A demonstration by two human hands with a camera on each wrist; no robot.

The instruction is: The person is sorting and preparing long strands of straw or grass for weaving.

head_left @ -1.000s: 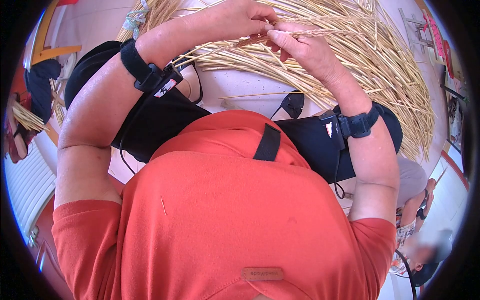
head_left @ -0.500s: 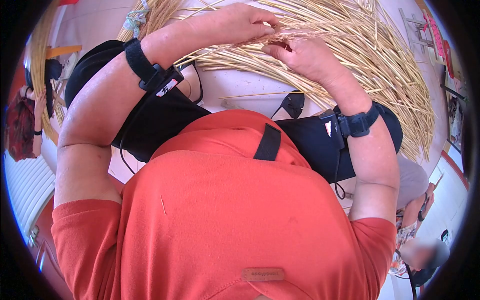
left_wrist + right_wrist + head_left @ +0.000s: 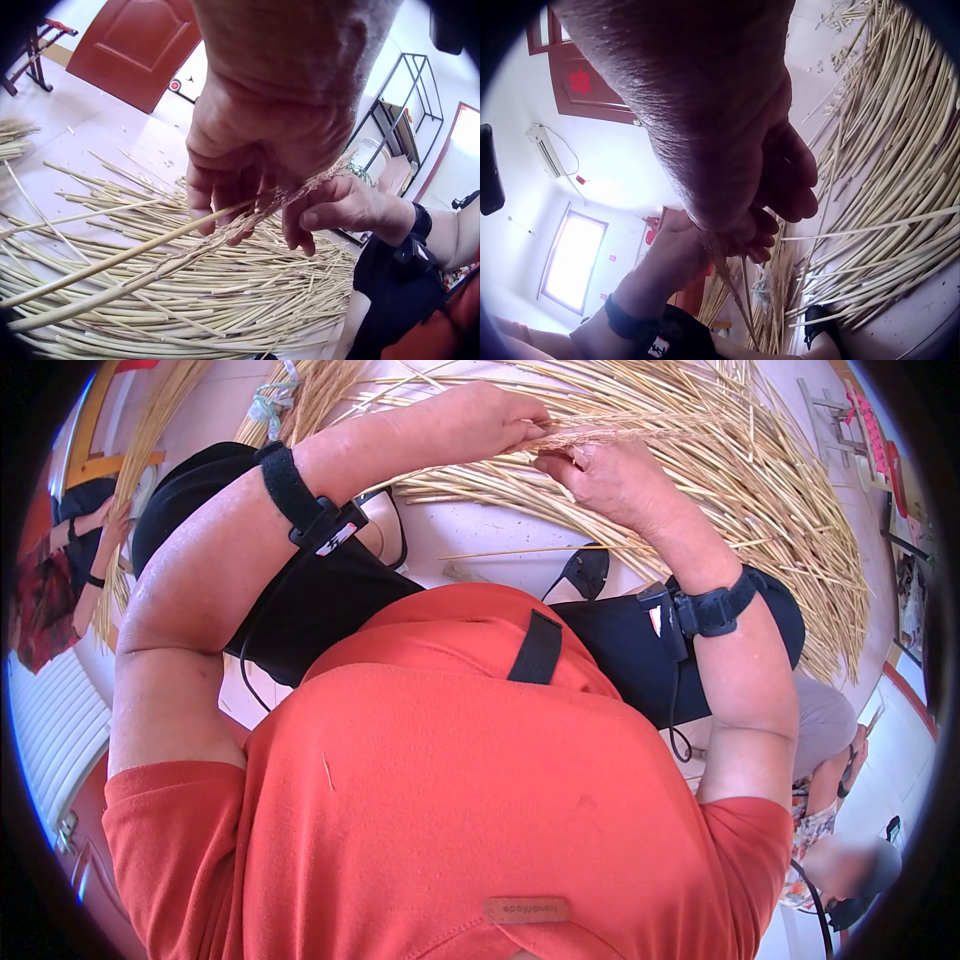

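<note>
We see both hands raised close together over a wide heap of straw stalks point(image 3: 770, 500) that fans across the pale floor point(image 3: 480, 540). Our left hand point(image 3: 480, 418) curls its fingers down around a single grass stalk point(image 3: 154, 259), gripping it just where the bare stem gives way to the tufted seed head. Our right hand point(image 3: 612, 478) sits just beside it, thumb and bent fingers pinching the far end of that same seed head, so the stalk runs between the two hands and its long stem trails down toward the heap. From the right wrist the stalk hangs below the two touching hands, though the fingertips there are in shadow. A black strap point(image 3: 300, 500) circles the left forearm. Beyond the heap stand a red door point(image 3: 135, 45) and a dark metal rack point(image 3: 401, 105). At the far left another person point(image 3: 50, 585) holds a tall bundle of straw point(image 3: 140, 460).
</note>
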